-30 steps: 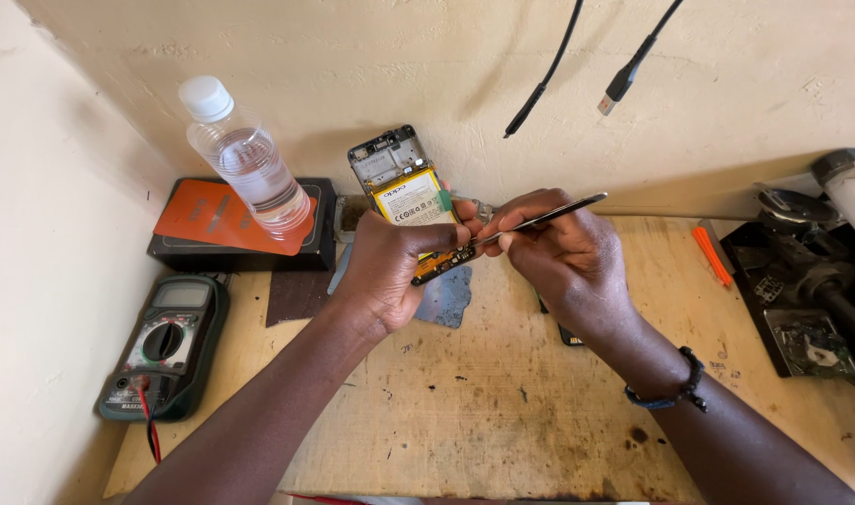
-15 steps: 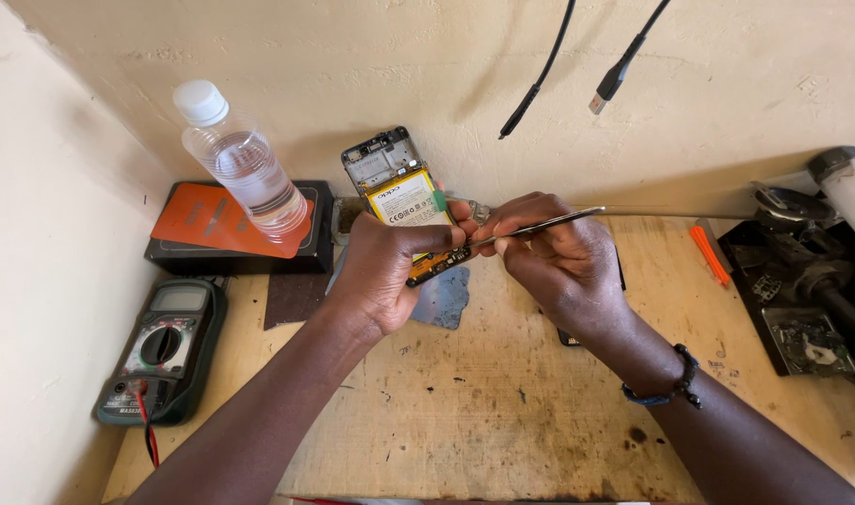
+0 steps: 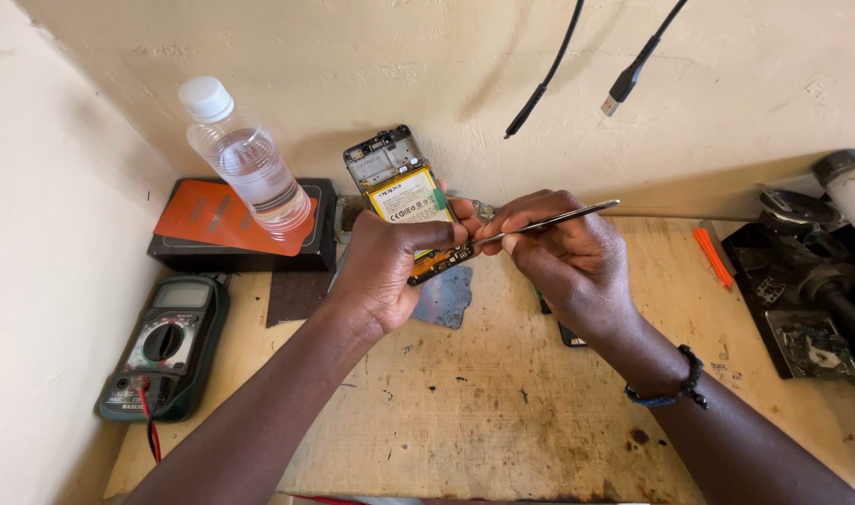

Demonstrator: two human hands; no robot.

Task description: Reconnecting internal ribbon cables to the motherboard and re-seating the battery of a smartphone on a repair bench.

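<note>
My left hand (image 3: 385, 271) grips an opened phone (image 3: 401, 196), back cover off, its yellow battery and circuit board showing, tilted up above the wooden bench (image 3: 502, 411). My right hand (image 3: 567, 257) pinches thin metal tweezers (image 3: 549, 223). Their tip touches the phone's lower board near my left thumb. A grey metal plate (image 3: 446, 299) lies on the bench just under the hands.
A clear water bottle (image 3: 245, 164) stands on an orange-and-black box (image 3: 236, 234) at back left. A multimeter (image 3: 161, 341) lies at left. Two cables (image 3: 633, 70) hang from the wall. An orange pry tool (image 3: 713, 255) and black tools (image 3: 806, 281) sit at right.
Both hands and the phone stay in nearly the same place. The tweezers have tilted slightly flatter, their tip still at the phone's lower board.
</note>
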